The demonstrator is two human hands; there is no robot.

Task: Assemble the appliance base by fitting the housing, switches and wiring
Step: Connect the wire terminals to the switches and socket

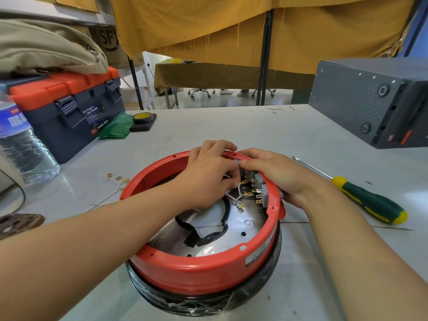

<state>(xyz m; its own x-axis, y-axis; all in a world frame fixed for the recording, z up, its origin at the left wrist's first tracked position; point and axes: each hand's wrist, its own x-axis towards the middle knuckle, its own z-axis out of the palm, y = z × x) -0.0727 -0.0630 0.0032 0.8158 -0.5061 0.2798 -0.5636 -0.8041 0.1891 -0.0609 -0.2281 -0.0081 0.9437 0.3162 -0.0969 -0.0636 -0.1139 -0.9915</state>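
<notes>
Left hand (206,179): fingers curled down inside the far part of the red housing (203,272), its grip pinching a white wire (239,189) close to the switches (259,191). Right hand (275,174): draped over the far right rim, thumb and fingers curled around the wall at the switch block, gripping it from outside and above; the two hands touch at the fingertips.

The housing is a round, smooth, glossy red plastic ring, open upward, with small screw holes spaced along its flat rim and a pale label on its near right wall. It sits on a black rounded body (203,302) wrapped in crinkled clear film, at the near centre of the desk (231,126). Inside lies a dull silver metal plate (231,237) with round holes, crossed by a black taped cable (208,232). The switches are grey blocks with brass tabs, set against the inner right wall; white wires ending in brass terminals hang just beside them.

On the grey, matte desk, loose white leads with brass terminals (117,179) lie just left of the housing. A screwdriver (361,198) with a green and yellow handle lies to the right, apart from it. A blue and orange toolbox (69,107) and a clear water bottle (20,144) stand far left, a dark grey metal box (370,103) far right. Bare desk surface shows between the housing and the far edge.
</notes>
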